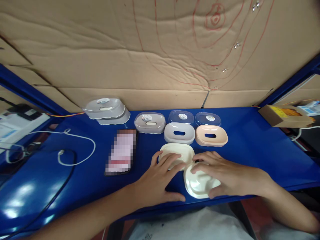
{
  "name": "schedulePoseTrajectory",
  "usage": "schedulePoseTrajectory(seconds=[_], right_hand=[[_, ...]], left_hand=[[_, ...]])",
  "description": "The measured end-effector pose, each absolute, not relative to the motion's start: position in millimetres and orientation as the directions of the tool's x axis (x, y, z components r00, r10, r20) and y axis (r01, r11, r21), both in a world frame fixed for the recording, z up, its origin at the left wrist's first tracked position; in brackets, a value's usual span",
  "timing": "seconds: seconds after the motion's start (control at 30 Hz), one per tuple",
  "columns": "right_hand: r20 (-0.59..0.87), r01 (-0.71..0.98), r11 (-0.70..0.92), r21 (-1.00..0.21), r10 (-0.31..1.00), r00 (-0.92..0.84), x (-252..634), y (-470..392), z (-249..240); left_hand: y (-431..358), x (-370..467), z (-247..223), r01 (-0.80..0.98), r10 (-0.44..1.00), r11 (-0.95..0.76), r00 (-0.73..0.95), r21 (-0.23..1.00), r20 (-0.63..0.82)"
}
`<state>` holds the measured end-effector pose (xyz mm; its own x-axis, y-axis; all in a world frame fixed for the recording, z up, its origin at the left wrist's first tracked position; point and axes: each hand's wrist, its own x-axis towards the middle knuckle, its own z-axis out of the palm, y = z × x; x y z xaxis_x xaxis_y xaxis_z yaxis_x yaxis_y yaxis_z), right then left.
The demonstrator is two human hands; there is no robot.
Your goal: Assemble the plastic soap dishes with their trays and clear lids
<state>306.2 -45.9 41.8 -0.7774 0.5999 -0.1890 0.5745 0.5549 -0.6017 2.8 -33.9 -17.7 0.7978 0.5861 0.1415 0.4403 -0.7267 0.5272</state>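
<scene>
The near cream dish [193,186] sits at the front of the desk [252,143], directly under the right grip [220,170], which looks closed on its right side, fingers curling over the top and thumb at the near edge. Handling it well, I'd say, means keeping that thumb low on the rim and the dish level, since its glossy surface could slip and the desk's edge is close. The far cream dish [185,152] lies just beyond, beneath the spread fingers of the left grip [161,180]; that one is open, and I can't tell from here whether the fingertips touch. Its thumb points at the near dish's left side, so a light steadying touch there would help. Past them stand a grey dish [171,134] and a peach dish [220,136], clear lids [176,117] behind; a phone [122,151] lies to the left.
</scene>
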Motion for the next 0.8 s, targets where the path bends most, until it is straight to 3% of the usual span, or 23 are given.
schedulePoseTrajectory(seconds=[0.13, 0.47, 0.63, 0.8], right_hand=[[-0.193, 0.662, 0.553, -0.506, 0.675, -0.712, 330.4, -42.3, 43.5], [0.009, 0.693, 0.613, -0.380, 0.751, -0.660, 343.6, -39.8, 42.1], [0.114, 0.670, 0.679, -0.300, 0.723, -0.681, 313.2, -34.5, 43.9], [0.268, 0.687, 0.714, -0.137, 0.694, -0.668, 291.6, -17.6, 20.9]], left_hand=[[-36.4, 3.0, -13.1, 0.508, 0.644, -0.705, 0.751, 0.495, 0.148], [-39.7, 7.3, -15.4, 0.684, 0.788, -0.612, 0.567, 0.396, 0.238], [-42.5, 8.7, -18.1, 0.739, 0.817, -0.576, 0.533, 0.350, 0.220], [-39.1, 6.7, -17.9, 0.801, 0.835, -0.542, 0.483, 0.252, 0.263]])
